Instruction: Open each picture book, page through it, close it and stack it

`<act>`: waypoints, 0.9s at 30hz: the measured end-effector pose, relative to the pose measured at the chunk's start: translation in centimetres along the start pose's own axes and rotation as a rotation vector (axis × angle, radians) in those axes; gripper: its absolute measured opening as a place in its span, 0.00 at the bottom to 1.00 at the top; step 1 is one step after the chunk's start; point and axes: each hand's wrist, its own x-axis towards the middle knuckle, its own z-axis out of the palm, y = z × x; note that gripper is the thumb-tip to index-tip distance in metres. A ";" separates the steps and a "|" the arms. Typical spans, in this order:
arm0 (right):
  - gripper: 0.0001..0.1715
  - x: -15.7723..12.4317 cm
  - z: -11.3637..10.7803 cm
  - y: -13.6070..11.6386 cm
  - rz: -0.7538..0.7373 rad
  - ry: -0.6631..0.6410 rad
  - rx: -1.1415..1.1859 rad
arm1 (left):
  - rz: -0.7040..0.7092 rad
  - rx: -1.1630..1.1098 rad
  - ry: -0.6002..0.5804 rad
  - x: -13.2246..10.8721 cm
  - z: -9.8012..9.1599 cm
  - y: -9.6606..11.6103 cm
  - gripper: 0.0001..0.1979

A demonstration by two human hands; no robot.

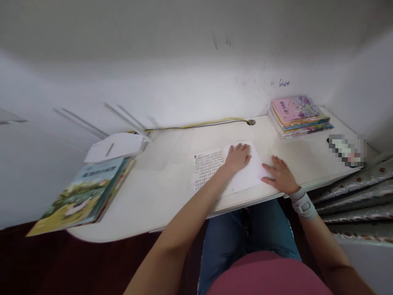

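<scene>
An open booklet (211,166) lies on the white desk (159,192) in front of me, its left page printed with small characters and its right page blank white. My left hand (238,157) rests on the right page, fingers curled down against the paper. My right hand (281,175) lies flat on the desk at the page's right edge, fingers spread, with a grey band on the wrist. Neither hand holds anything.
A white router (116,146) with antennas sits at the back left, above a stack of picture books (81,196) overhanging the desk's left edge. Another stack of books (299,116) is at the back right. A yellow cable (199,124) runs along the wall. A patterned cloth (356,192) lies on the right.
</scene>
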 end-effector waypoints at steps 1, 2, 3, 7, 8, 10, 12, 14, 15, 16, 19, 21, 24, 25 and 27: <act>0.33 0.0 -0.1 -0.1 0.004 -0.002 0.001 | -0.050 0.015 0.007 -1.5 0.0 0.1 0.27; 0.34 0.0 -0.1 -0.1 0.009 -0.008 0.001 | -0.110 0.033 0.001 -3.0 0.0 0.3 0.29; 0.34 0.1 -0.2 -0.2 0.013 -0.017 0.000 | -0.159 0.039 -0.023 -4.5 0.2 0.6 0.32; 0.35 0.1 -0.5 -0.4 0.021 -0.071 -0.019 | -0.202 0.021 -0.111 -8.6 1.0 1.6 0.35; 0.35 0.1 -0.5 -0.4 0.022 -0.083 -0.026 | -0.187 0.020 -0.114 -8.9 1.1 1.7 0.35; 0.35 0.1 -0.5 -0.3 0.025 -0.105 -0.038 | -0.153 0.018 -0.108 -8.9 1.3 1.6 0.34; 0.35 0.1 -0.5 -0.3 0.029 -0.120 -0.046 | -0.117 0.003 -0.102 -8.4 1.4 1.3 0.34; 0.35 0.1 -0.5 -0.2 0.034 -0.126 -0.052 | -0.095 -0.016 -0.093 -8.0 1.4 0.9 0.34; 0.35 0.2 -0.6 -0.2 0.037 -0.126 -0.056 | -0.091 -0.023 -0.089 -7.9 1.5 0.8 0.34; 0.36 0.2 -0.6 -0.2 0.037 -0.124 -0.060 | -0.089 -0.029 -0.090 -7.8 1.5 0.7 0.34; 0.35 0.2 -0.7 -0.3 0.021 -0.130 -0.077 | -0.091 -0.038 -0.093 -7.6 1.9 0.7 0.35; 0.35 0.2 -0.7 -0.3 0.007 -0.144 -0.091 | -0.084 -0.041 -0.083 -7.4 2.2 0.9 0.35; 0.34 0.2 -0.8 -0.3 -0.001 -0.157 -0.106 | -0.059 -0.041 -0.069 -7.2 2.5 1.1 0.34; 0.34 0.2 -0.8 -0.4 -0.005 -0.158 -0.108 | -0.051 -0.042 -0.069 -7.1 2.4 1.1 0.34; 0.33 0.3 -0.9 -0.4 -0.012 -0.159 -0.110 | -0.048 -0.042 -0.072 -7.0 2.4 1.2 0.33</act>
